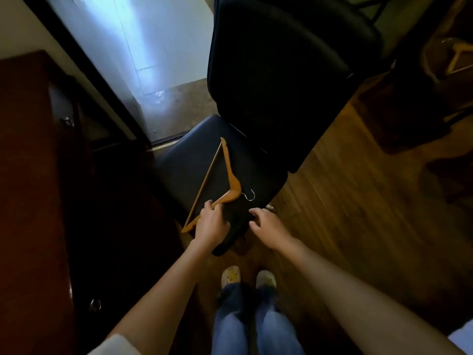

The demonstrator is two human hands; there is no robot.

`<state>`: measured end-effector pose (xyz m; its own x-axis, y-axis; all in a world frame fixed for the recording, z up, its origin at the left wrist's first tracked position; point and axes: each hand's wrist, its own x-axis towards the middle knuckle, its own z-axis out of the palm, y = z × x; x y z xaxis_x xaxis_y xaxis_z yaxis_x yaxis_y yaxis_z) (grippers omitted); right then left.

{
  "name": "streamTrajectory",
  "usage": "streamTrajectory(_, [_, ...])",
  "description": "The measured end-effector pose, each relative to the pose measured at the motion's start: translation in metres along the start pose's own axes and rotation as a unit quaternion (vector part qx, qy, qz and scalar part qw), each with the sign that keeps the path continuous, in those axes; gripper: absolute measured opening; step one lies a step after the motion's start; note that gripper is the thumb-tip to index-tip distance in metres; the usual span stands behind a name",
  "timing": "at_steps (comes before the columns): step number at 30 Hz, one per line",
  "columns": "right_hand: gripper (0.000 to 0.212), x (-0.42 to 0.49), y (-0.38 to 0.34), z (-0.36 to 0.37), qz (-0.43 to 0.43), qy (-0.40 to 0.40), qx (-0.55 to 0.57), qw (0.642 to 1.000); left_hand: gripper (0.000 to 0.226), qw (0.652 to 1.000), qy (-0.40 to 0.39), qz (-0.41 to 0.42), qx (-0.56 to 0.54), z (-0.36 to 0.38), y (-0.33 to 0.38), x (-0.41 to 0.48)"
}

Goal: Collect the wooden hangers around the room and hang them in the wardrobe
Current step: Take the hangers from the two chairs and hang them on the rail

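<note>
Pickup of one wooden hanger (231, 181) from the black chair seat (179, 160) looks to be the step in hand, with the hanging part of the task not yet begun for this one. The left hand (212, 226) has its fingers curled round the hanger's near arm, between the bend at the neck and the near tip. The right hand (268, 226) hovers just beside it to the right, over the near edge of the seat, fingers loosely bent and holding nothing. The hanger is orange-brown wood in a flat triangle. A thin cross bar runs along its left side, and a small silver hook (250, 195) sticks out to the right of the neck. Its far arm points toward the chair's backrest (281, 73), and its near tip pokes past the seat's near-left edge. Whether it rests on the cushion or is already a little off it cannot be told. The next move probably calls for lifting it clear without snagging the hook on the upholstery, then carrying it to the wardrobe. The free right hand could take the hook to steady it. A second hanger (458, 58) shows dimly at far right, inside what seems a round container, and likely comes next. Dark wooden furniture (30, 175) stands at left, but whether that is the wardrobe is unclear.
</note>
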<state>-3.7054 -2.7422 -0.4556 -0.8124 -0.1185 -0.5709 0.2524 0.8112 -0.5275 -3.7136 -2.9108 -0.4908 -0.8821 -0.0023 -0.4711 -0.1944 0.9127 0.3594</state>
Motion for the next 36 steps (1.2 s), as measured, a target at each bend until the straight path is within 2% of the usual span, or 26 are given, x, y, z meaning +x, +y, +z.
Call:
streamTrajectory(7, [0.046, 0.145, 0.056, 0.039, 0.028, -0.034, 0.006, 0.999, 0.072, 0.998, -0.024, -0.059, 0.024, 0.095, -0.037, 0.136])
streamTrajectory(10, [0.047, 0.166, 0.073, 0.059, 0.042, -0.058, 0.004, 0.997, 0.078, 0.996, -0.067, -0.049, 0.043, 0.131, -0.047, 0.162])
streamTrajectory(12, [0.047, 0.168, 0.081, 0.064, 0.047, -0.069, 0.002, 0.997, 0.083, 0.996, -0.054, -0.048, 0.054, 0.146, -0.047, 0.168])
streamTrajectory(14, [0.047, 0.167, 0.085, 0.062, 0.049, -0.076, 0.005, 0.996, 0.076, 0.997, 0.001, -0.046, 0.066, 0.149, -0.043, 0.173])
streamTrajectory(16, [0.047, 0.166, 0.086, 0.054, 0.048, -0.075, 0.012, 0.996, 0.055, 0.998, 0.021, -0.035, 0.054, 0.144, -0.038, 0.177])
streamTrajectory(19, [0.046, 0.160, 0.080, 0.041, 0.055, -0.061, 0.036, 0.996, 0.031, 1.000, 0.013, -0.015, -0.001, 0.126, -0.028, 0.169])
streamTrajectory(23, [0.051, 0.135, 0.050, 0.020, 0.110, -0.034, 0.177, 0.977, 0.025, 0.992, 0.029, -0.009, -0.119, 0.074, 0.002, 0.134])
streamTrajectory(25, [0.059, 0.117, 0.025, 0.010, 0.134, -0.043, 0.276, 0.951, 0.019, 0.972, 0.028, 0.010, -0.234, 0.041, 0.022, 0.105])
streamTrajectory(27, [0.047, 0.092, -0.006, -0.011, 0.135, -0.049, 0.363, 0.921, 0.018, 0.935, 0.017, 0.063, -0.348, 0.006, 0.045, 0.069])
streamTrajectory(29, [0.024, 0.064, -0.031, -0.038, 0.134, -0.013, 0.423, 0.896, 0.029, 0.905, -0.020, 0.108, -0.411, -0.020, 0.065, 0.035])
streamTrajectory(31, [0.015, 0.024, -0.048, -0.070, 0.127, 0.021, 0.459, 0.879, 0.034, 0.894, -0.087, 0.116, -0.423, -0.047, 0.083, 0.005])
streamTrajectory(34, [0.016, -0.039, -0.051, -0.105, 0.115, 0.038, 0.457, 0.881, 0.021, 0.922, -0.177, 0.138, -0.315, -0.081, 0.105, -0.022])
streamTrajectory(36, [0.015, -0.082, -0.039, -0.127, 0.124, 0.053, 0.439, 0.888, 0.009, 0.926, -0.253, 0.196, -0.202, -0.100, 0.132, -0.030])
